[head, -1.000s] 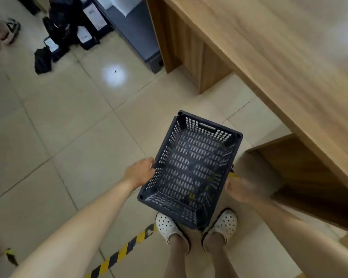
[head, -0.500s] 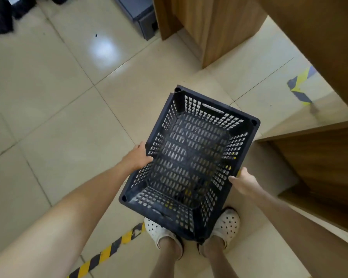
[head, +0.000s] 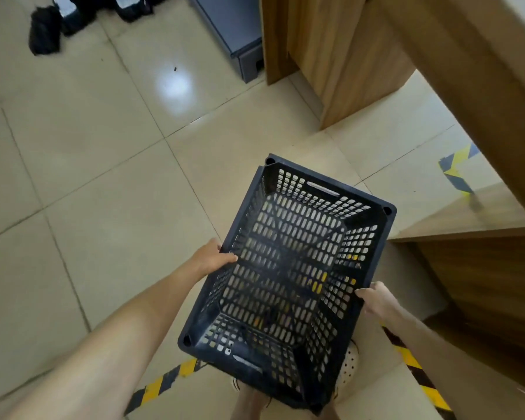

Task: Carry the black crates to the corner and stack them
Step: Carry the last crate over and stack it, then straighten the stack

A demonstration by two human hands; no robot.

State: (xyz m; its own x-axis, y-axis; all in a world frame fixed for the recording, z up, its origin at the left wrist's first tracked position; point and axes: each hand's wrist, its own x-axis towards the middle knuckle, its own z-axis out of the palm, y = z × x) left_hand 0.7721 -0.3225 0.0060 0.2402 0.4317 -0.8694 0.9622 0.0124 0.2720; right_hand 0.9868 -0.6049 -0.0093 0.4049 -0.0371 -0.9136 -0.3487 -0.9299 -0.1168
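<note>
Black crate [head: 288, 277] held clear of the tiled floor [head: 103, 192], open side up, long axis running 7 to 1 o'clock. Left hand [head: 214, 258] closes on the 9 o'clock long rim; right hand [head: 376, 301] closes on the 4 o'clock rim. Both lie equally near, beside the wooden counter [head: 361, 62].

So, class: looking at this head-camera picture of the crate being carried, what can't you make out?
- Feet: mostly hidden under the black crate.
- Left hand and right hand grip: fingers hidden behind the crate walls.
- Stacking corner, other crates: outside the frame.
- Dark items top left: too small, cut off.
</note>
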